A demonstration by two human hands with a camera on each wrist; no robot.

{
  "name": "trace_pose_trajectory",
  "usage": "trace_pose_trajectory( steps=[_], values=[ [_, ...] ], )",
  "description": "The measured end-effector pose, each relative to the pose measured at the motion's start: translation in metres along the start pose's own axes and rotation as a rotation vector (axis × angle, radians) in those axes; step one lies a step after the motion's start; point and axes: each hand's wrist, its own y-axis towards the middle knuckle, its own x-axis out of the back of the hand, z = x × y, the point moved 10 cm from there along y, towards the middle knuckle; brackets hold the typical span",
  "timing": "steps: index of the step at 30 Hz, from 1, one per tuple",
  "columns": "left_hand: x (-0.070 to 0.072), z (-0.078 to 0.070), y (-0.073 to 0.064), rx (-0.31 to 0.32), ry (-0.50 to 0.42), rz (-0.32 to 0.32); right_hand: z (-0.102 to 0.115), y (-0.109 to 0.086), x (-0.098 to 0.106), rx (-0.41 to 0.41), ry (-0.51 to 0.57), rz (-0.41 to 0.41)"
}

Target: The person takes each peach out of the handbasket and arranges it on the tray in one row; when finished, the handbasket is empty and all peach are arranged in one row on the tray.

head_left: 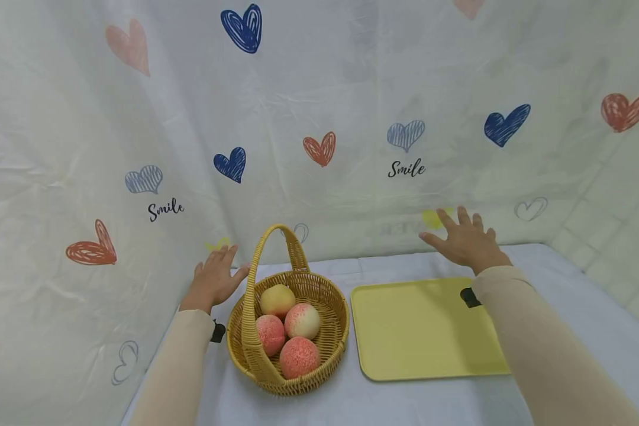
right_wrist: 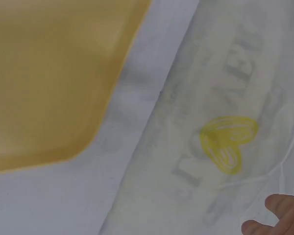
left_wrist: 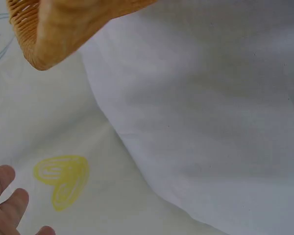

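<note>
A wicker basket (head_left: 330, 296) with a tall arched handle stands on the left part of the table. Inside it lie several round peach-like fruits: a yellowish one (head_left: 278, 300), a pink-and-cream one (head_left: 302, 321) and pink ones (head_left: 300, 357). My left hand (head_left: 216, 276) is spread just left of the basket, holding nothing; in the left wrist view only its fingertips (left_wrist: 12, 205) show. To the right lies a flat yellow tray (head_left: 426, 331) with nothing on it. Above its far right edge my right hand (head_left: 465, 241) hovers with fingers spread, likewise holding nothing.
A white cloth (head_left: 346, 408) covers the table. Behind and at the left hangs a pale curtain (head_left: 351, 77) printed with hearts and lettering. Each wrist carries a small black device (head_left: 470, 297).
</note>
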Motion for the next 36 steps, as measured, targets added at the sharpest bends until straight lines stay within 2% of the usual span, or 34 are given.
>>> trace_pose_trajectory(
  steps=[3,7,10,13,18,21,24,29,32,36],
  values=[
    [-0.004,0.003,-0.001,0.007,-0.031,0.017,0.008,0.003,-0.005,0.023,0.020,-0.002],
    [-0.015,0.008,-0.006,0.022,-0.129,0.111,0.029,0.005,-0.017,0.079,0.057,0.006],
    [-0.024,0.009,-0.014,0.036,-0.207,0.189,0.053,0.000,-0.028,0.135,0.142,0.037],
    [-0.030,0.007,-0.023,0.033,-0.280,0.232,0.083,-0.007,-0.039,0.209,0.255,0.075],
    [-0.051,0.005,-0.043,0.059,-0.556,0.331,0.141,-0.024,-0.058,0.366,0.427,0.114],
    [-0.063,0.007,-0.057,0.096,-0.705,0.374,0.171,-0.033,-0.071,0.418,0.525,0.148],
    [-0.069,0.009,-0.067,0.100,-0.788,0.378,0.196,-0.040,-0.084,0.436,0.604,0.192],
    [-0.074,0.013,-0.077,0.044,-0.895,0.382,0.229,-0.047,-0.100,0.454,0.708,0.276],
    [-0.079,0.015,-0.080,0.024,-0.940,0.381,0.241,-0.048,-0.110,0.457,0.715,0.323],
    [-0.086,0.020,-0.081,0.035,-0.969,0.366,0.253,-0.049,-0.122,0.472,0.660,0.366]
  ],
)
